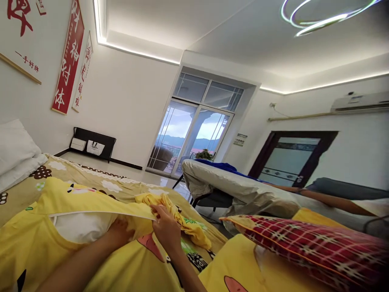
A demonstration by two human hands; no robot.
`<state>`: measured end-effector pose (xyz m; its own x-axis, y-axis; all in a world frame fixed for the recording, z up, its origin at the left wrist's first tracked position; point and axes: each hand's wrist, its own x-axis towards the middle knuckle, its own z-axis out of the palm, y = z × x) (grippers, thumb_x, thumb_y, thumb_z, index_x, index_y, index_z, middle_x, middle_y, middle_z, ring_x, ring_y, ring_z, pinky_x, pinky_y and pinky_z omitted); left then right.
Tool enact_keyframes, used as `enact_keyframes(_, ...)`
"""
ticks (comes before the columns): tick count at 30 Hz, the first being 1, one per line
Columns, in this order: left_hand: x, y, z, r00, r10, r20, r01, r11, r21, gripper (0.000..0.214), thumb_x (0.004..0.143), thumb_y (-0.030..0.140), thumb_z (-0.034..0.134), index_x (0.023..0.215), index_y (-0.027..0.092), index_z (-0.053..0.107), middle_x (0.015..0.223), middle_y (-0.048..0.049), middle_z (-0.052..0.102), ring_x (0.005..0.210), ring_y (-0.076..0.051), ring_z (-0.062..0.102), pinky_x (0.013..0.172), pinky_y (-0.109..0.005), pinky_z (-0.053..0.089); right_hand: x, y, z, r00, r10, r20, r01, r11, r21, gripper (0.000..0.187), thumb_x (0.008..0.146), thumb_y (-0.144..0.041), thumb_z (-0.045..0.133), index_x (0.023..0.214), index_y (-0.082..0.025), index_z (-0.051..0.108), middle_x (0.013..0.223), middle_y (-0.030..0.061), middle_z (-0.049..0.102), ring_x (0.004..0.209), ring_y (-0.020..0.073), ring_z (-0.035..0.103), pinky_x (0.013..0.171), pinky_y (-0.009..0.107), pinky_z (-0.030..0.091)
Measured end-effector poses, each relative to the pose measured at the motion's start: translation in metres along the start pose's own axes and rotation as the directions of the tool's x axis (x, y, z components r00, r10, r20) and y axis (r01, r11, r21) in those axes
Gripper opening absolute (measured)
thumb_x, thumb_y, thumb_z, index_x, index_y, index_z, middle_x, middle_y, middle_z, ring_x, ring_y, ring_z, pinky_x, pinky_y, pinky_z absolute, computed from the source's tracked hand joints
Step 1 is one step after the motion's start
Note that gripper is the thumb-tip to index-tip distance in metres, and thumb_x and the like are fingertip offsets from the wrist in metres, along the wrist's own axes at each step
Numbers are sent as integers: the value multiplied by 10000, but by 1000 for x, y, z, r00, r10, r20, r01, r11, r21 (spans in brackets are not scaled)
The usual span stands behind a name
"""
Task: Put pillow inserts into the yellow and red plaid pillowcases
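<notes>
White-walled room, tilted in view: ceiling-edge light strips, red vertical wall scroll with white characters (68, 61) at left, sliding glass door (194, 134) on the far side, brown-framed frosted door (291, 158) at right. Low black bench (105, 144) near the far-left corner carries a white bag with dark handles (95, 148).

Foreground is a bed with a tan printed sheet (133, 185). White stacked pillows (16, 148) sit at its left edge. Yellow fabric cover with cartoon print (100, 204) lies on the bed directly in front of the wearer, its white-edged opening gaping, soft white insert (83, 227) showing inside.

Hands: left hand (121, 231) is in the opening, right by the insert; fingers partly hidden, can't tell how far closed or what it grips. Right hand (166, 229) pinches the cover at the right end of the white edge, thumb and fingers closed on fabric. Crumpled yellow cloth (199, 236) is just beyond and right of it; can't tell if it's part of the cover.

Red plaid pillow with orange piping (313, 243) rests at lower right on more yellow printed fabric (225, 263).

Behind: long white-draped bed (219, 172) with dark blue cloth (217, 163) on top, another person's bare arm (331, 199) stretched along it.
</notes>
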<state>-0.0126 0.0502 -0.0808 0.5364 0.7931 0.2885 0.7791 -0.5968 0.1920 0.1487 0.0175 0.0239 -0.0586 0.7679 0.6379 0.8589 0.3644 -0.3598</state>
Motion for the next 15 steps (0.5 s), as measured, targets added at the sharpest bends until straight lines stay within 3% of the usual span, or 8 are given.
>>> enact_keyframes(3, 2, -10, 15, 997, 77, 13, -77, 997, 15, 359, 909, 438, 471, 1207, 292, 608, 1234, -103, 582, 1187, -313, 485, 966, -463, 370, 1, 8, 9, 999, 19, 32, -25, 983, 180, 424, 615, -174, 418, 963, -182, 660, 867, 41, 673, 736, 172, 587, 706, 291, 458)
enact_keyframes(7, 3, -15, 8, 988, 154, -10, -154, 988, 6, 309, 941, 387, 414, 1170, 326, 612, 1272, -62, 561, 1185, -297, 464, 949, -467, 354, 7, 0, 23, 997, -75, 1, 72, 960, 270, 309, 665, -247, 489, 899, -191, 683, 877, 53, 666, 750, 187, 579, 684, 297, 459)
enact_keyframes(10, 2, -15, 5, 987, 164, 5, -163, 987, -9, 296, 947, 365, 412, 1184, 357, 588, 1391, -18, 470, 1224, -302, 422, 961, -471, 337, 11, -14, 35, 998, -54, 29, 49, 988, 149, 283, 684, -197, 498, 893, -178, 689, 839, 62, 637, 774, 193, 571, 738, 298, 454)
enact_keyframes(12, 2, -16, 9, 985, 173, 25, -173, 985, -16, 282, 947, 376, 413, 1147, 344, 610, 1428, -2, 428, 1234, -314, 409, 964, -477, 333, 12, -22, 44, 999, -3, 53, 3, 1000, 2, 366, 687, -140, 500, 1015, -158, 660, 866, 71, 623, 836, 201, 574, 775, 291, 443)
enact_keyframes(15, 3, -19, 22, 985, 170, 18, -169, 985, -42, 291, 930, 424, 435, 1115, 324, 636, 1460, -12, 387, 1245, -347, 395, 967, -503, 326, 18, -30, 52, 980, -30, 195, 81, 962, -259, 423, 688, -54, 480, 1065, -173, 628, 1010, 91, 632, 970, 224, 573, 812, 302, 418)
